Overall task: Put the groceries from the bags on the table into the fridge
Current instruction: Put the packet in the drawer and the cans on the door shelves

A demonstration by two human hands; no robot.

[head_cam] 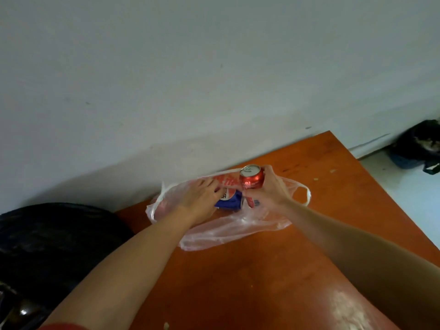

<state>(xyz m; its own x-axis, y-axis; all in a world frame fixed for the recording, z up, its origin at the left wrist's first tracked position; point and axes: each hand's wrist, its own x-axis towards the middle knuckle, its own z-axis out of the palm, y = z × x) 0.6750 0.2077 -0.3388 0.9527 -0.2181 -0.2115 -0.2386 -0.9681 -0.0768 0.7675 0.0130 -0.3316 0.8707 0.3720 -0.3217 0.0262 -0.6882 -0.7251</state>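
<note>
Item: red can [252, 177], upright, in my right hand [267, 189]; fingers wrapped round its side, thumb at the front, top rim and pull tab showing, grip closed and firm. Location: just above the mouth of the thin pinkish plastic bag [221, 225], which lies slack on the orange table [273, 277] near the wall. Item: blue packet [229, 201], with white and red print, inside the bag beneath the can; what it is I cannot read. Something red shows just under my right hand, too hidden to name. My left hand [200, 198]: palm down, fingers loosely spread and pressing on the bag's upper film beside the packet; whether it pinches the plastic or only rests on it I cannot tell. Handling note, my judgement: the step is drawing the can clear of the bag. I should lift it straight up, keep it upright, and hold the film down with the left hand so the bag does not cling and drag along. Fridge: not in view. Remaining: the packet, at least, is not yet out.
</note>
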